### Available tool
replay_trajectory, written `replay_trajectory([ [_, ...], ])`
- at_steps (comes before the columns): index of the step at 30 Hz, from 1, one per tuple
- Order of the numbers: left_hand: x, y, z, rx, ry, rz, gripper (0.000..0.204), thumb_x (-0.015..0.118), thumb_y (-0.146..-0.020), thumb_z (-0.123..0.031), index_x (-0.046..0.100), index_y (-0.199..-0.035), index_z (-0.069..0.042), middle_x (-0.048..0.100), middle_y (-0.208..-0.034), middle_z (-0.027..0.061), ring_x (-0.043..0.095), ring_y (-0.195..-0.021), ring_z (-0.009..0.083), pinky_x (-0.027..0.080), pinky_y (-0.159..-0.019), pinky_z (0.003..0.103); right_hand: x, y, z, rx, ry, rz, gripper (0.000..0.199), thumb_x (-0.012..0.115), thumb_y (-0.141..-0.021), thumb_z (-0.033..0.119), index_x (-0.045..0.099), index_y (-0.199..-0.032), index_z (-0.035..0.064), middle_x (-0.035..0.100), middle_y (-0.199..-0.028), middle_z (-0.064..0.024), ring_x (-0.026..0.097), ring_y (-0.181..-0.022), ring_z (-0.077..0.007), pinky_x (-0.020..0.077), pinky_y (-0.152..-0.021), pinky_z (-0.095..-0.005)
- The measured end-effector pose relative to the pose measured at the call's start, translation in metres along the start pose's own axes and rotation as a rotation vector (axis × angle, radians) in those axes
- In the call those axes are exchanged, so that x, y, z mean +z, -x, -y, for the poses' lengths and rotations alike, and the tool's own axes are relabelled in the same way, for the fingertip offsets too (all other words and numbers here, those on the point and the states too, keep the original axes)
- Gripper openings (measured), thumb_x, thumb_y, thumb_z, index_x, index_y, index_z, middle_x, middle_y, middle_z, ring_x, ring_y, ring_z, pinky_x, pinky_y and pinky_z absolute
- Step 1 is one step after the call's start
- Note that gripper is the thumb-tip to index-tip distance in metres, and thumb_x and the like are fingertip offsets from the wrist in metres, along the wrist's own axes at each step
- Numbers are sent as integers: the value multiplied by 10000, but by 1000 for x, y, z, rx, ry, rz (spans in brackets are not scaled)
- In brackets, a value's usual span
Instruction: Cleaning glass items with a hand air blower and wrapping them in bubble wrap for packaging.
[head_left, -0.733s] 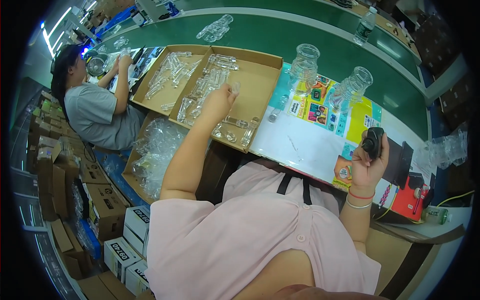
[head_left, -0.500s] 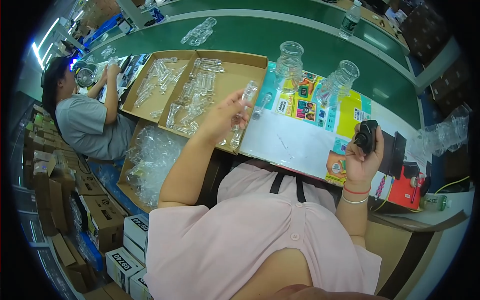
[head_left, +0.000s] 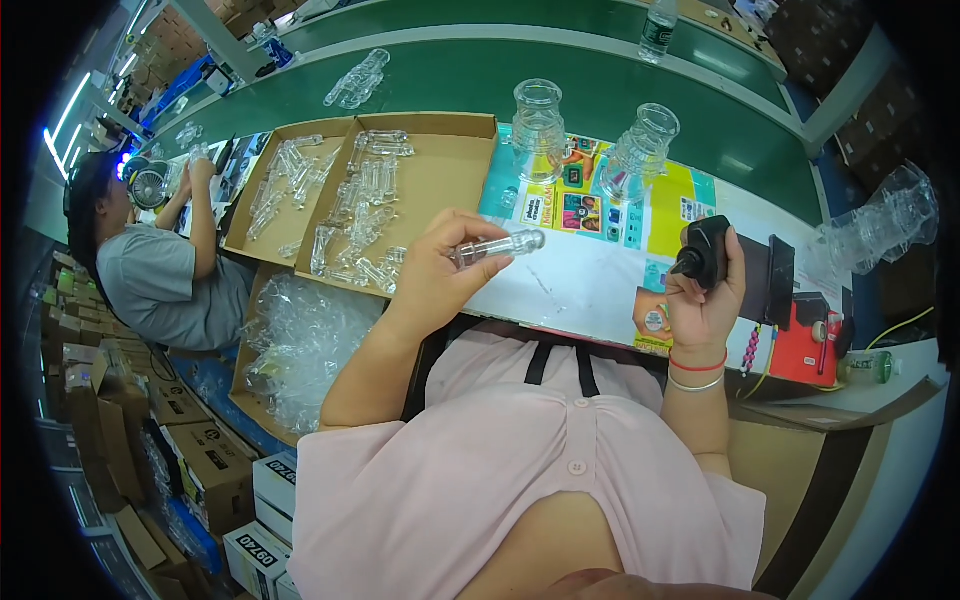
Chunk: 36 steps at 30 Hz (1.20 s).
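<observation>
From my remote seat I saw the left hand [head_left: 437,268] closed around one end of a clear plastic tube [head_left: 497,246], fingers curled over it and the thumb beneath. The tube lay nearly level, its rounded free end pointing toward the right hand and hanging over the white sheet [head_left: 585,285] on the bench. The right hand [head_left: 708,298] was raised well apart from it, gripping a small black tool [head_left: 703,252] upright in a fist, red and white bands on that wrist. The tube sat between the two hands but touched only the left one.

Just beyond the left hand stood an open cardboard tray [head_left: 440,170] holding more clear tubes, with a second tray [head_left: 283,190] alongside it. Below them a box of crumpled clear bags [head_left: 300,345] rested by the left forearm. Two clear glass-like jars [head_left: 538,118] stood on a colourful printed sheet [head_left: 600,195] past the tube. A green conveyor belt [head_left: 560,70] ran across the far side. At the left edge another person in a grey shirt [head_left: 160,285] worked with their own hands up at the bench.
</observation>
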<state>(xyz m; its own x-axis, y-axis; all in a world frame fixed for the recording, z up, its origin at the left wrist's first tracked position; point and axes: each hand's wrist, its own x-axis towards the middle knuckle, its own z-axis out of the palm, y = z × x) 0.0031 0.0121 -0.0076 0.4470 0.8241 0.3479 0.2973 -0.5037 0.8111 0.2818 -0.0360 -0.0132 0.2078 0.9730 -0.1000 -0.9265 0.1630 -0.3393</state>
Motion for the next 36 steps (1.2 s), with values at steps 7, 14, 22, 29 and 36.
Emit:
replay_trajectory([
  [7,32,4,10,-63,-524,190,310,646,-684,-39,471,-939,-22,581,-848,149,549,-857,322,461,-681,384,-5,-5,-2,17,12,37,206,531,-864,233,508,-908,33,548,-769,-90,395,-423,-74,293,-361,-161],
  [14,80,3,59,28,-535,259,290,664,-683,-88,534,-937,-34,567,-898,133,517,-869,309,430,-764,381,0,-5,-2,17,1,21,199,529,-865,236,510,-871,38,526,-730,-59,377,-426,-73,283,-361,-165],
  [22,67,30,46,-158,-312,35,296,673,-710,-62,573,-981,3,582,-928,120,571,-837,250,472,-745,303,0,-9,-5,1,8,-22,191,528,-866,232,514,-858,42,533,-727,-56,379,-418,-76,272,-347,-164],
  [29,39,16,-21,-80,324,-121,312,671,-706,60,580,-1003,26,593,-1028,125,583,-911,145,492,-737,231,47,8,-25,-166,155,-112,244,521,-874,244,527,-971,20,573,-823,-77,498,-539,-108,423,-464,-210],
  [36,39,7,-51,-41,684,-142,366,659,-730,50,561,-1081,18,607,-1014,117,602,-884,133,511,-728,232,61,29,-27,-415,424,176,403,533,-856,306,460,-1083,-20,531,-983,-132,581,-798,-180,505,-688,-282],
])
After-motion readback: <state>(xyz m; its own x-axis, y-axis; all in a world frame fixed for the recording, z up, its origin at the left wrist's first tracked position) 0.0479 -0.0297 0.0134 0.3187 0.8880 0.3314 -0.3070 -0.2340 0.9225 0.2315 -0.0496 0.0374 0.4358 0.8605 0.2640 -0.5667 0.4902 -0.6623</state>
